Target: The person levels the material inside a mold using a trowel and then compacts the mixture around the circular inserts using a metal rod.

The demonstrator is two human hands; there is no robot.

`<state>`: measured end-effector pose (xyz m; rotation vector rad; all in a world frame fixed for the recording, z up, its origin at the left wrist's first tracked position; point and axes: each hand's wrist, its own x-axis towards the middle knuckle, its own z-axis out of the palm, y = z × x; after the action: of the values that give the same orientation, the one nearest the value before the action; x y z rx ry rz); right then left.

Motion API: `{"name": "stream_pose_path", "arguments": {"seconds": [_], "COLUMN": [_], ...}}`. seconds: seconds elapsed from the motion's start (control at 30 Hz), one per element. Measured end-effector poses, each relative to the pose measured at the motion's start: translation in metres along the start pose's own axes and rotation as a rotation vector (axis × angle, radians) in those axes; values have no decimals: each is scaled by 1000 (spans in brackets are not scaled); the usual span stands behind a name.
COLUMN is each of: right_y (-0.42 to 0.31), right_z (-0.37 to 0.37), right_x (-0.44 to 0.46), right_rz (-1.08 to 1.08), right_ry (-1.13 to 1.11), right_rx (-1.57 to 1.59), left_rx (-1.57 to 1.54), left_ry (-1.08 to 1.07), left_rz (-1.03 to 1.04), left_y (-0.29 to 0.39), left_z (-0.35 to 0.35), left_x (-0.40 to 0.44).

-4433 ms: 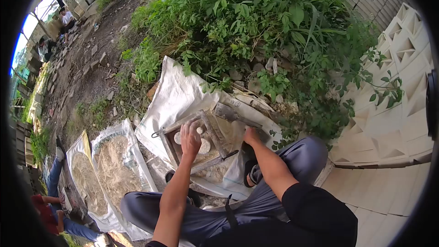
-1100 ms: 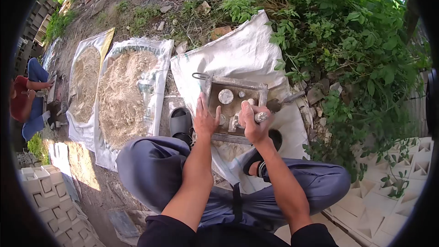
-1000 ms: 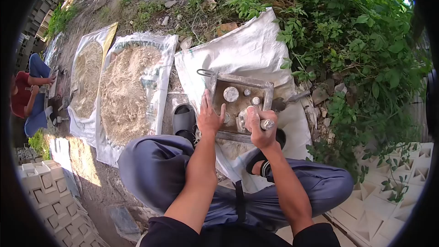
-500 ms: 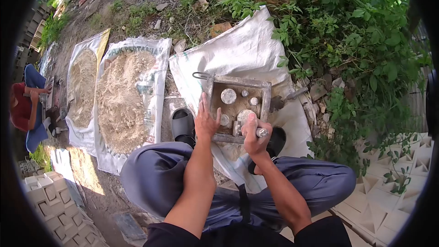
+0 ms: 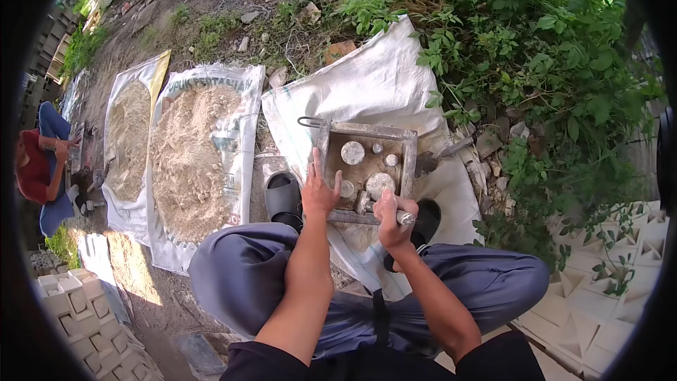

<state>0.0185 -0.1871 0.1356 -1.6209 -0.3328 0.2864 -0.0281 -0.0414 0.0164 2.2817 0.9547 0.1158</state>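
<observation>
Head view: R hand grip closed round hammer handle; hammer head at frame's near side, just beside lg disc. L hand grip wide, fingers spread, at frame's L edge. Frame lies on white sheet, w/ lg disc + other discs inside. Trowel just R of frame. Powder heaped on sack, L. Co-worker seated far L.

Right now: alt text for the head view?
The wearer's right hand grips a tool over a shallow frame holding round pale pieces; the left hand is at its left edge. The frame sits on a white sheet, with two sacks of sandy material to the left.
</observation>
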Motion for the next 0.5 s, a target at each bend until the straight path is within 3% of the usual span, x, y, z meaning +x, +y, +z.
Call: {"name": "stream_pose_path", "arguments": {"seconds": [0.13, 0.27, 0.43, 0.5], "right_y": [-16, -18, -8, -4], "right_z": [3, 2, 1, -1], "right_x": [-4, 4, -8, 4], "right_rz": [-124, -104, -137, -136], "right_ry": [-5, -83, -27, -121], "right_rx": [-14, -129, -16, -127], "left_rx": [24, 17, 79, 31], "left_ry": [95, 75, 140, 109], "left_rz": [54, 44, 80, 64], "left_y": [-7, -1, -12, -5], "left_z": [9, 4, 12, 8], "left_x": [1, 0, -6, 0]}}
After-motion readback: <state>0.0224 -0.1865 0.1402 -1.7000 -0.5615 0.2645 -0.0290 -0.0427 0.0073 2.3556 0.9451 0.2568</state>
